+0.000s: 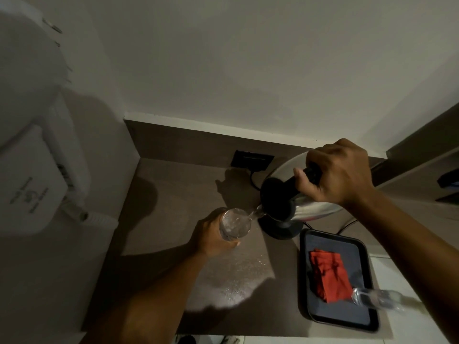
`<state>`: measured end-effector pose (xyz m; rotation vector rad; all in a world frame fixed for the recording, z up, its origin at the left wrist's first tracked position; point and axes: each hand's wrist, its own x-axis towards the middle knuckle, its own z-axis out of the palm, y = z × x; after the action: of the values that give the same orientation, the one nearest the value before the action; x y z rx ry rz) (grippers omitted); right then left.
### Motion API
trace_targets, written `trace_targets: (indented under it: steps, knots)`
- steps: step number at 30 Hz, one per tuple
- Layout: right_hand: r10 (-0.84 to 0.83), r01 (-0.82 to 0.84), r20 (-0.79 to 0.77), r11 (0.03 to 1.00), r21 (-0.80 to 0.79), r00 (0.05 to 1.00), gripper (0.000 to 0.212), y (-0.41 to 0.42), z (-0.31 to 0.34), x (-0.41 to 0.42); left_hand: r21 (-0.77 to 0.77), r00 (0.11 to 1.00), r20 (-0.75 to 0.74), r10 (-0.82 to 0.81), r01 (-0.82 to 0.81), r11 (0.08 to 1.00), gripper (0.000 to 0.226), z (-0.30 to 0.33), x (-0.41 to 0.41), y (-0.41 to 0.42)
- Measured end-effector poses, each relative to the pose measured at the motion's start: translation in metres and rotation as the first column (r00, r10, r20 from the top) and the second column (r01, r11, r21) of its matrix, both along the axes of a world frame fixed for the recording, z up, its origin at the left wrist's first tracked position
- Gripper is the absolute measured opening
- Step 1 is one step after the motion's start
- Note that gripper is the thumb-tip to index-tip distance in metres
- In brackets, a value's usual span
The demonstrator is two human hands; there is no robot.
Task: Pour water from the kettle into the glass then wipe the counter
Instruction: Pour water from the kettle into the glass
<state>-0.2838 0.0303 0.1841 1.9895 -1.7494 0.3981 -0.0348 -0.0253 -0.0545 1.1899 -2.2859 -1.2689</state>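
A steel kettle (310,209) with a black lid and handle is tipped to the left, and my right hand (340,172) grips its handle from above. Water runs from its spout (258,211) into a clear glass (234,223). My left hand (211,234) wraps around the glass from the left and holds it just over the brown counter (173,194). A folded red cloth (330,279) lies in a dark tray (308,281) at the right.
The kettle's black base (280,229) stands behind the tray with its cord running to a wall socket (252,158). A second clear glass (377,297) lies on the tray's right edge. A white appliance (29,145) fills the left side. Droplets glint on the counter near its front edge.
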Motion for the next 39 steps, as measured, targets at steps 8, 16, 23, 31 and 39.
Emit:
trace_targets:
  steps: [8, 16, 23, 31, 39]
  knots:
    - [0.005, -0.005, -0.005, 1.000, 0.010, 1.000, 0.055, -0.001, 0.011, 0.003, -0.025, 1.000, -0.001, 0.011, -0.011, 1.000, 0.091, 0.005, 0.000, 0.002]
    - [0.020, -0.020, 0.002, 0.999, 0.046, 1.000, 0.058, -0.003, 0.012, 0.007, -0.007, 1.000, 0.008, 0.002, -0.002, 1.000, 0.091, 0.006, 0.000, 0.001]
    - [-0.014, 0.009, 0.077, 0.997, 0.072, 0.997, 0.056, -0.002, -0.001, 0.005, -0.014, 1.000, -0.006, 0.011, -0.011, 1.000, 0.087, 0.004, 0.001, 0.002]
    - [-0.116, 0.050, 0.595, 0.991, 0.127, 0.795, 0.044, 0.018, -0.052, -0.019, -0.017, 1.000, -0.001, 0.007, -0.007, 1.000, 0.091, 0.002, 0.003, 0.001]
    - [-0.189, 0.302, 0.966, 0.944, 0.130, 0.177, 0.042, 0.042, -0.107, -0.058, -0.023, 1.000, -0.011, 0.013, -0.014, 1.000, 0.095, -0.005, 0.001, 0.001]
